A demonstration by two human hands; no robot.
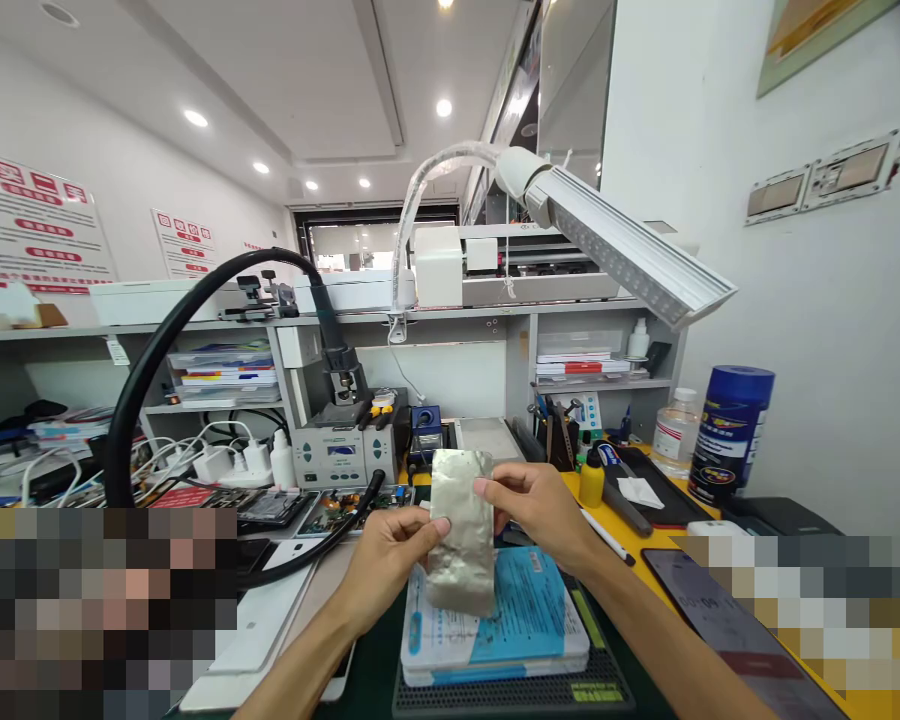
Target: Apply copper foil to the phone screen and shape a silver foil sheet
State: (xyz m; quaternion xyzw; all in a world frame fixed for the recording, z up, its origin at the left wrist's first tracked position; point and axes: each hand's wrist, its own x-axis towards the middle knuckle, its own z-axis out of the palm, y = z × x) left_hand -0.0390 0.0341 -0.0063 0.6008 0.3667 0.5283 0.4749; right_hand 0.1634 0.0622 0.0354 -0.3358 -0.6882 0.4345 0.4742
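A flat, silvery rectangular foil pouch [461, 535] with a dented, crinkled surface is held upright in front of me. At its left edge my left hand [394, 550] pinches it, thumb on the near face. My right hand [532, 505] grips the upper right edge with thumb and fingers. The fingers behind the pouch are partly hidden. Below and behind it lies a blue-and-white box [532, 620], resting on a dark textured mat [510, 700]. The pouch's lower part overlaps the box in view.
A soldering station [337, 455] stands behind, with a thick black hose [195, 280] arching at left. White tablet-like panels [262, 630] lie left. On the right are a phone [720, 610], a white pen [607, 537], a yellow bottle [591, 482] and a blue spray can [731, 435]. A lamp [622, 230] hangs overhead.
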